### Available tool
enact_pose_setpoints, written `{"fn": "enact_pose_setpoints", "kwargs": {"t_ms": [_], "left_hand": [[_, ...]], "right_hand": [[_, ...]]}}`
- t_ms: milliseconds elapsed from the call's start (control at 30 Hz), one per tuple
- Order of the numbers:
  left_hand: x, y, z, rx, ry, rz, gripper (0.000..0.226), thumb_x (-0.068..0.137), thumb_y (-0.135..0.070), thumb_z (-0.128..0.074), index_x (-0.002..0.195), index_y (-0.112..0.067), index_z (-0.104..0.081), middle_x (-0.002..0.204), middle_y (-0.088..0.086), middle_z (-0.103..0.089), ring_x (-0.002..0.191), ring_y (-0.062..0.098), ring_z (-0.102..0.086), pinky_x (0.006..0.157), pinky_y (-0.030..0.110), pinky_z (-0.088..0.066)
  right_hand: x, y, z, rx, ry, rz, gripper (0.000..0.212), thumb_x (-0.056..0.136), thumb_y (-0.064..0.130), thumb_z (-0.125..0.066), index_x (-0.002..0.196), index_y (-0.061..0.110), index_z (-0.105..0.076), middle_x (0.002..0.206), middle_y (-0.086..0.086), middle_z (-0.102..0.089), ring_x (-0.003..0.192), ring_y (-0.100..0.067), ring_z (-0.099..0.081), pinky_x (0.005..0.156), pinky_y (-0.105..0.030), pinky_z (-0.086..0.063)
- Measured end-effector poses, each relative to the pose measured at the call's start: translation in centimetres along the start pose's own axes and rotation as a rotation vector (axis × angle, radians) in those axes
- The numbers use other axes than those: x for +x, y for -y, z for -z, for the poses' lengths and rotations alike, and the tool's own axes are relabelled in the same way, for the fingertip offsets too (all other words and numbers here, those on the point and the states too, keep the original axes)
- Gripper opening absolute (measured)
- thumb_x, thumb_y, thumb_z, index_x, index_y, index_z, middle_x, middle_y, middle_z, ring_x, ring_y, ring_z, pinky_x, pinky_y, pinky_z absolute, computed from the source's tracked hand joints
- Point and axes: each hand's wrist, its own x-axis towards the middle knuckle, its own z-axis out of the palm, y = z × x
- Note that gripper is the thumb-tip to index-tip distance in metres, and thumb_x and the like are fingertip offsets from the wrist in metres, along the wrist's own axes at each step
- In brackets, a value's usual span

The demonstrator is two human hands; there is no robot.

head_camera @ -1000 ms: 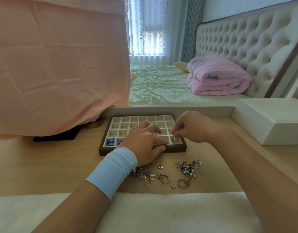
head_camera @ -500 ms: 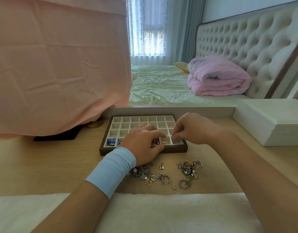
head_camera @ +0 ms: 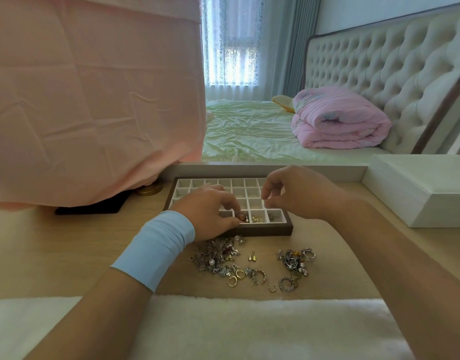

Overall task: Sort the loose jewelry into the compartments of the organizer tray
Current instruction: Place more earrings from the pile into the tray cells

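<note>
Head view: nearest, the loose jewelry [head_camera: 218, 258] lies heaped on the surface [head_camera: 68, 245], just behind the left grip [head_camera: 210, 211]. That grip pinches a small reddish piece [head_camera: 242, 218] inside a front-row compartment of the organizer tray [head_camera: 265, 231]. The right grip [head_camera: 299, 193] hovers farther over the tray, loosely curled, apparently empty. This looks like placing; next comes a release, then another pick from the heap.
</note>
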Motion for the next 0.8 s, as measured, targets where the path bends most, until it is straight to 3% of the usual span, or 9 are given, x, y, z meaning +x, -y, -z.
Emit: {"fn": "enact_pose_setpoints", "kwargs": {"t_ms": [133, 267, 367, 533, 667, 800], "left_hand": [[-0.1, 0.5, 0.7, 0.083, 0.135, 0.055, 0.035, 0.081, -0.049, -0.069, 0.114, -0.042, -0.059, 0.111, -0.013, -0.047, 0.107, 0.008, -0.038, 0.099, 0.033, -0.040], [-0.2, 0.5, 0.9, 0.052, 0.150, 0.057, 0.031, 0.079, -0.044, -0.072, 0.108, -0.040, -0.062, 0.110, -0.011, -0.050, 0.102, 0.010, -0.043, 0.098, 0.038, -0.045], [-0.3, 0.5, 1.0, 0.048, 0.155, 0.048, 0.031, 0.080, -0.042, -0.071, 0.109, -0.039, -0.063, 0.112, -0.010, -0.052, 0.101, 0.011, -0.046, 0.097, 0.038, -0.047], [-0.2, 0.3, 0.8, 0.016, 0.143, 0.017, 0.029, 0.082, -0.037, -0.070, 0.109, -0.036, -0.062, 0.107, -0.013, -0.053, 0.096, 0.009, -0.050, 0.087, 0.028, -0.046], [-0.1, 0.1, 0.8, -0.076, 0.120, -0.019, 0.020, 0.082, -0.032, -0.067, 0.092, -0.044, -0.054, 0.100, -0.016, -0.053, 0.083, 0.003, -0.047, 0.082, 0.026, -0.043], [-0.1, 0.3, 0.9, -0.132, 0.099, -0.019, 0.018, 0.084, -0.030, -0.065, 0.092, -0.044, -0.058, 0.099, -0.017, -0.056, 0.085, 0.002, -0.050, 0.080, 0.024, -0.043]], "right_hand": [[-0.4, 3.0, -1.2, -0.048, 0.113, 0.130, 0.005, 0.086, 0.038, -0.076, 0.091, 0.039, -0.074, 0.090, 0.014, -0.064, 0.082, -0.003, -0.057, 0.074, -0.028, -0.049], [-0.6, 4.3, -3.0, -0.246, 0.176, 0.227, 0.016, 0.086, 0.043, -0.075, 0.100, 0.047, -0.073, 0.088, 0.019, -0.052, 0.091, -0.005, -0.051, 0.071, -0.025, -0.037], [-0.8, 4.7, -3.3, -0.329, 0.196, 0.276, 0.026, 0.087, 0.040, -0.074, 0.110, 0.049, -0.071, 0.091, 0.020, -0.050, 0.092, -0.004, -0.049, 0.072, -0.022, -0.036], [-0.7, 4.6, -3.4, -0.335, 0.188, 0.317, 0.017, 0.087, 0.034, -0.075, 0.101, 0.043, -0.076, 0.095, 0.025, -0.050, 0.091, 0.003, -0.046, 0.061, -0.007, -0.023], [-0.7, 4.3, -3.4, -0.273, 0.171, 0.303, 0.008, 0.086, 0.039, -0.074, 0.092, 0.043, -0.076, 0.094, 0.026, -0.053, 0.092, 0.003, -0.046, 0.068, -0.017, -0.032], [-0.8, 4.1, -3.3, -0.284, 0.195, 0.288, 0.019, 0.084, 0.039, -0.076, 0.100, 0.049, -0.074, 0.103, 0.022, -0.060, 0.099, -0.003, -0.055, 0.073, -0.023, -0.038]]}}
